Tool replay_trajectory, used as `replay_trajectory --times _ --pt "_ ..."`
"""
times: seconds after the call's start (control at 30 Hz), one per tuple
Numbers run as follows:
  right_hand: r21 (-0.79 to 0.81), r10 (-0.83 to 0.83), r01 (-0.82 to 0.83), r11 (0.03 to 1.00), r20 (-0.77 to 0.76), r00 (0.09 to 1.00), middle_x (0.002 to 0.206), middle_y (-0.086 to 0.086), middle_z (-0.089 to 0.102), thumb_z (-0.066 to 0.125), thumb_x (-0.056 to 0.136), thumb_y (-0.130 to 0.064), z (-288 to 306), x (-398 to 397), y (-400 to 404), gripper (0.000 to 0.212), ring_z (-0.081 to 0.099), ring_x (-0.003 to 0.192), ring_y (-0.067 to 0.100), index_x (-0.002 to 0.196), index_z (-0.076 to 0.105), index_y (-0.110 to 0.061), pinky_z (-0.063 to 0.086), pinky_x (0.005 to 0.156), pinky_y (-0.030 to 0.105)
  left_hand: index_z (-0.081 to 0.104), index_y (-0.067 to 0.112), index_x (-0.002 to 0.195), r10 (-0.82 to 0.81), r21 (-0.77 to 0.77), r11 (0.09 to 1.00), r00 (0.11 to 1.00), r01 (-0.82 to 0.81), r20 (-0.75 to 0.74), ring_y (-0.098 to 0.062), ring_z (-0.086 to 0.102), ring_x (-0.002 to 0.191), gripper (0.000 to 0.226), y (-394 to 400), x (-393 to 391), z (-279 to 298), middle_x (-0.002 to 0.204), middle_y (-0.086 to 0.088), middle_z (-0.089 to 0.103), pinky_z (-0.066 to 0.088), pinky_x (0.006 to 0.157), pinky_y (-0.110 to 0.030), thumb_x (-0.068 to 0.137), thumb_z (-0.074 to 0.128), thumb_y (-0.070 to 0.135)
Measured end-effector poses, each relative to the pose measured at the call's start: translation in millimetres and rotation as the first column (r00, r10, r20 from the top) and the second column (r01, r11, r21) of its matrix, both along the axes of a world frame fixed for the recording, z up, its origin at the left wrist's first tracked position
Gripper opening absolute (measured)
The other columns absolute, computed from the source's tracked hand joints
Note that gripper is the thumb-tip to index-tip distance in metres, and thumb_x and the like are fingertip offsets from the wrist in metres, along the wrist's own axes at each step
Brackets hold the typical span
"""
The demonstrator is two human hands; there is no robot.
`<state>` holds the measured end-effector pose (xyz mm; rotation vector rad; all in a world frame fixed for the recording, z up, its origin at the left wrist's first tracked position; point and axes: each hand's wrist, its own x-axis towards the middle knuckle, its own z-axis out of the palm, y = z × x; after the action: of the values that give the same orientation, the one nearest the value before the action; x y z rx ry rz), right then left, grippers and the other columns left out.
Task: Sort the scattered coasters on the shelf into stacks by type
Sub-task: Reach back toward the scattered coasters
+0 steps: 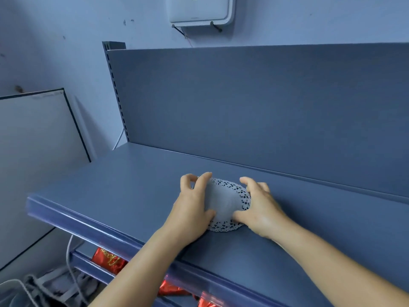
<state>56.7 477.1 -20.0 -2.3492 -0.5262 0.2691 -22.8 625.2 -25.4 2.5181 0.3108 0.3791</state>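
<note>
A round white coaster [225,202] with a lace-like cut-out rim lies flat on the blue-grey shelf [124,187], near its middle. My left hand [192,204] clasps the coaster's left edge, fingers curled over the far rim and thumb on the near part. From the other side my right hand [259,207] holds its right edge, thumb pressed on the near rim. Whether one coaster or a thin stack lies there is unclear. No other coaster type shows.
The shelf's upright back panel [243,103] rises close behind the hands. Its front lip [88,220] runs diagonally at lower left. Red foil packets [108,261] lie on a lower shelf. A white board [37,134] leans at left; a white box [199,9] hangs on the wall.
</note>
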Motion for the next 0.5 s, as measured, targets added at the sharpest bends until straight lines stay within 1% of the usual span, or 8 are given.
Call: replay_trajectory --times 0.13,0.17,0.23,0.3,0.33,0.37,0.43,0.5 --pt "0.011 -0.159 0.160 0.987 -0.058 0.986 0.145 0.000 0.031 0.067 0.080 -0.016 2.1 -8.5 -2.9 0.089 0.053 0.105 0.021 0.148 0.012 -0.031 0.043 0.050 0.022 0.020 0.028 0.146 -0.008 -0.031 0.999 1.000 0.008 0.005 -0.022 0.057 0.089 0.073 6.1 0.3 0.1 0.142 0.000 0.025 0.048 0.085 -0.030 0.085 0.057 0.012" --pt "0.018 -0.182 0.183 0.983 -0.074 0.981 0.144 0.001 0.035 0.066 0.081 -0.016 3.0 -11.9 -5.3 0.087 0.055 0.100 0.021 0.148 0.012 -0.031 0.045 0.050 0.023 0.020 0.029 0.145 -0.014 -0.033 0.999 1.000 0.015 0.005 -0.024 0.057 0.090 0.072 5.5 0.4 1.1 0.142 0.001 0.025 0.048 0.085 -0.032 0.085 0.056 0.012" --pt "0.029 -0.221 0.224 0.974 -0.092 0.971 0.134 0.002 0.045 0.062 0.084 -0.016 5.4 -20.5 -12.1 0.078 0.059 0.095 0.023 0.146 0.018 -0.031 0.052 0.061 0.028 0.021 0.028 0.144 -0.041 -0.024 0.999 0.999 0.042 0.011 -0.025 0.057 0.091 0.069 1.8 0.9 4.0 0.141 0.003 0.025 0.049 0.085 -0.034 0.087 0.056 0.013" --pt "0.040 -0.258 0.261 0.964 -0.069 0.964 0.112 0.000 0.050 0.058 0.086 -0.017 7.5 -28.6 -22.8 0.067 0.060 0.093 0.023 0.143 0.026 -0.032 0.053 0.071 0.033 0.023 0.027 0.144 -0.083 -0.013 0.996 0.996 0.083 0.023 -0.023 0.057 0.093 0.066 -4.8 2.5 7.3 0.140 0.003 0.024 0.049 0.086 -0.033 0.088 0.056 0.014" --pt "0.052 -0.283 0.286 0.957 -0.056 0.958 0.104 -0.002 0.049 0.056 0.087 -0.017 8.5 -32.4 -30.0 0.063 0.059 0.090 0.023 0.141 0.028 -0.034 0.053 0.072 0.033 0.025 0.026 0.144 -0.106 -0.008 0.994 0.994 0.106 0.029 -0.023 0.056 0.096 0.065 -9.4 4.1 8.8 0.140 0.003 0.025 0.048 0.087 -0.032 0.088 0.055 0.014" --pt "0.066 -0.309 0.312 0.948 -0.046 0.950 0.101 -0.003 0.048 0.054 0.088 -0.016 9.3 -35.9 -38.0 0.061 0.059 0.087 0.022 0.140 0.029 -0.035 0.052 0.070 0.032 0.026 0.025 0.144 -0.127 -0.006 0.992 0.991 0.127 0.033 -0.022 0.055 0.098 0.064 -14.8 5.6 10.1 0.139 0.002 0.025 0.046 0.086 -0.029 0.089 0.055 0.015" --pt "0.103 -0.360 0.361 0.927 -0.030 0.932 0.106 -0.006 0.048 0.051 0.090 -0.014 10.8 -42.6 -57.2 0.059 0.059 0.081 0.021 0.139 0.030 -0.037 0.049 0.064 0.029 0.028 0.024 0.144 -0.170 -0.010 0.985 0.985 0.171 0.033 -0.021 0.053 0.095 0.062 -28.8 9.8 12.4 0.136 0.000 0.028 0.042 0.083 -0.025 0.089 0.056 0.015" --pt "0.145 -0.413 0.412 0.900 -0.028 0.910 0.106 -0.010 0.043 0.050 0.091 -0.013 12.1 -49.2 -80.1 0.059 0.059 0.091 0.023 0.139 0.030 -0.039 0.047 0.067 0.029 0.030 0.022 0.144 -0.224 -0.016 0.974 0.974 0.224 0.031 -0.019 0.050 0.091 0.061 -46.7 14.5 14.7 0.134 -0.001 0.032 0.038 0.082 -0.022 0.089 0.057 0.015"
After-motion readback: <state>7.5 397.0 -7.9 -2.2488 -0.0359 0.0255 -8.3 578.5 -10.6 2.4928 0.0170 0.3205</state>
